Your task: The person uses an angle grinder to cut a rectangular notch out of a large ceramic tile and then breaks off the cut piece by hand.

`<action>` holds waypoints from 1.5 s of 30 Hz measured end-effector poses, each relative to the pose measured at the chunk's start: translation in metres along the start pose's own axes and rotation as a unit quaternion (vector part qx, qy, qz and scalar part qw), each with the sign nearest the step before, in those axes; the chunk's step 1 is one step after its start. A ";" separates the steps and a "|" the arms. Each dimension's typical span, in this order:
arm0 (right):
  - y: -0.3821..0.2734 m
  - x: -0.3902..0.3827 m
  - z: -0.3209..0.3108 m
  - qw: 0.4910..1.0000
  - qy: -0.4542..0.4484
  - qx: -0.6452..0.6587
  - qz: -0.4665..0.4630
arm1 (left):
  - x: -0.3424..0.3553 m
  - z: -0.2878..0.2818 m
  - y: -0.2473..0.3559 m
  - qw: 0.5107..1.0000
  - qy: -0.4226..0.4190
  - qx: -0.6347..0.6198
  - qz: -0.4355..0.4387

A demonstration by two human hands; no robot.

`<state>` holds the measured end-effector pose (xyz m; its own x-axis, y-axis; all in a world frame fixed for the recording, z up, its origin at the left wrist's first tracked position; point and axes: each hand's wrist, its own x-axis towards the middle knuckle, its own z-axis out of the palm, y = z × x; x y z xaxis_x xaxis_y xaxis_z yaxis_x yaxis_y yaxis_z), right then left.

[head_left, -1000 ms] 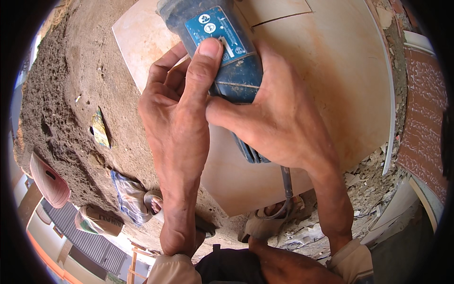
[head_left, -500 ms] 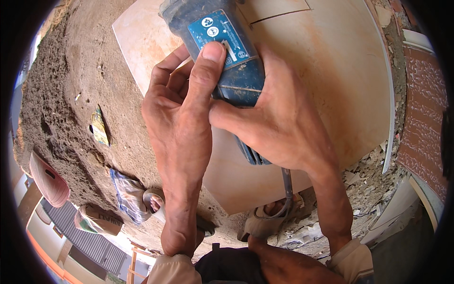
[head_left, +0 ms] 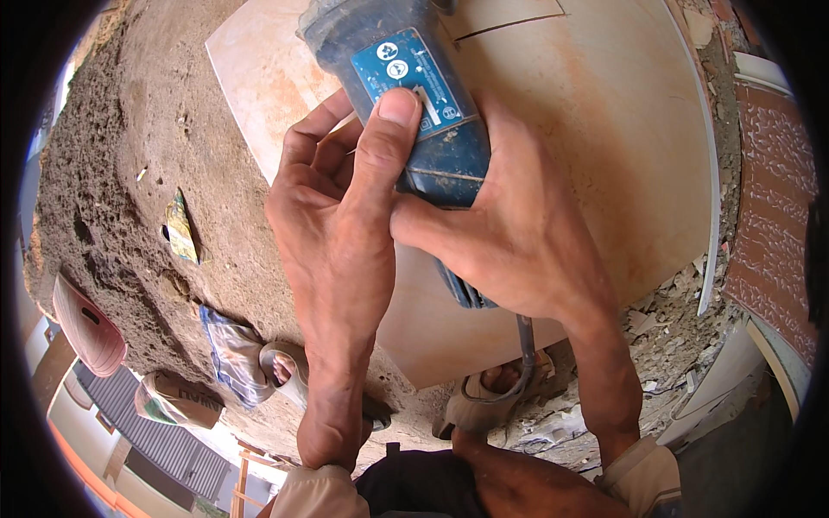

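Both hands hold a dusty blue corded power tool (head_left: 445, 155), raised over a large pale tile. Its working end is cut off by the top of the view, so its exact kind cannot be told. My left hand (head_left: 341, 207) presses its thumb on the blue label, with fingers curled at the tool's left side. My right hand (head_left: 518, 216) wraps the lower right of the body, its thumb reaching across toward my left palm. Its far fingers are hidden behind the tool. A dark cord (head_left: 527, 345) runs from the tool's rear end down past my foot.
The tile (head_left: 639, 216), orange-dusted, has a dark cut line near its top. Rough sandy ground (head_left: 138, 147) lies left, with a crumpled wrapper (head_left: 180, 229), a pink-red cap-like object (head_left: 86, 328) and a plastic bag (head_left: 231, 354). Broken rubble (head_left: 656, 324) and a brown patterned panel (head_left: 773, 224) are right.
The power tool and both hands have shifted slightly down and to the right together. The grip looks the same.
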<state>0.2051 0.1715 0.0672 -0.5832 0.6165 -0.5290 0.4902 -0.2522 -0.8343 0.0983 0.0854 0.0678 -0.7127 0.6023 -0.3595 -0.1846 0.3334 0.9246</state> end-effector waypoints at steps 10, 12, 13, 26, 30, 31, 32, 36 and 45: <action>0.002 -0.006 0.000 1.000 -0.001 -0.001 0.008 | -0.006 -0.001 -0.002 1.000 -0.002 -0.007 -0.011; 0.003 -0.008 -0.001 1.000 0.000 -0.004 0.011 | -0.007 0.000 -0.002 1.000 -0.004 -0.008 -0.015; 0.002 -0.009 -0.001 1.000 -0.001 -0.001 0.012 | -0.008 0.000 -0.002 1.000 -0.003 -0.008 -0.016; 0.002 -0.017 0.000 0.999 -0.002 0.028 0.015 | -0.016 -0.001 0.002 0.996 -0.010 -0.066 -0.052; 0.004 -0.019 0.000 0.999 -0.003 0.036 0.007 | -0.018 -0.001 0.001 0.996 -0.008 -0.065 -0.056; 0.004 -0.020 -0.001 0.999 -0.002 0.035 0.008 | -0.019 -0.001 0.000 0.996 -0.008 -0.065 -0.059; 0.003 -0.021 -0.001 0.999 -0.001 0.033 0.008 | -0.019 -0.001 0.000 0.996 -0.007 -0.065 -0.061; 0.003 -0.023 -0.001 0.999 0.001 0.035 0.009 | -0.021 0.000 0.000 0.996 -0.004 -0.061 -0.058; 0.001 -0.029 -0.002 0.999 0.003 0.037 0.021 | -0.026 0.002 0.000 0.996 -0.004 -0.065 -0.053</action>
<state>0.2240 0.1553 0.0818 -0.5591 0.6088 -0.5628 0.4654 -0.3314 -0.8207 0.1182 0.0706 0.0767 -0.6787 0.5746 -0.4573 -0.3451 0.3002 0.8893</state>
